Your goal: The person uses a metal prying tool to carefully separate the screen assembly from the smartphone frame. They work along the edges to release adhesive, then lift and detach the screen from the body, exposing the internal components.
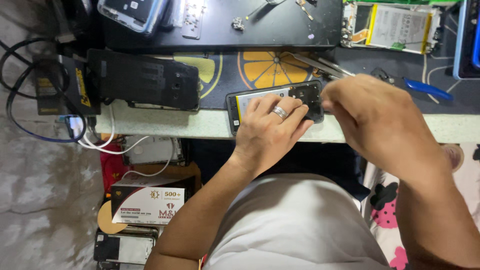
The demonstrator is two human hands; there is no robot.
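An opened phone (250, 99) lies face down at the bench's front edge, its back cover off and its battery and black inner frame showing. My left hand (270, 127), with a ring on one finger, rests flat on top of it and pins it down. My right hand (372, 112) is curled at the phone's right end, fingers pinched together; whether it holds a small tool is hidden by the fingers. Metal tweezers (320, 64) lie just beyond my right hand.
A black phone back cover (145, 80) lies to the left. A second opened phone (397, 27) sits at the back right, a blue-handled tool (427, 89) beside it. Cables and a black box (55, 85) hang at the left. Boxes (147, 204) are stacked below the bench.
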